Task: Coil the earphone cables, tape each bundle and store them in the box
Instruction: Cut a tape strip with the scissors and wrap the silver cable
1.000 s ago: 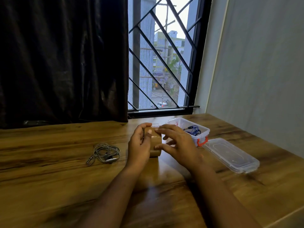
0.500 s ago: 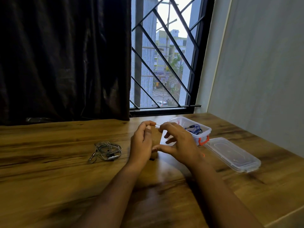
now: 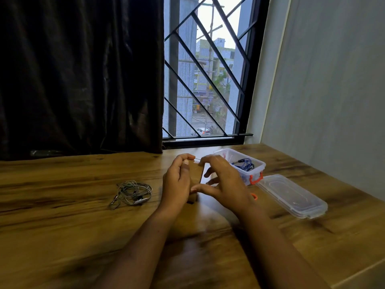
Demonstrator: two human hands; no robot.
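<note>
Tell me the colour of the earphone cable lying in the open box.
Blue; the earphone cable shows best in the head view.

I'm sitting at a wooden table (image 3: 62,236) with dark streaks running through its grain. A dark brown curtain (image 3: 79,76) hangs in folds behind it on my left, down to the table's far edge. Beside the curtain is a window with a black diagonal grille (image 3: 209,75), and through it I can see buildings (image 3: 210,65), a tree (image 3: 221,80) and a white car (image 3: 203,131) on the street below. A plain grey wall (image 3: 333,90) stands on my right.
</note>
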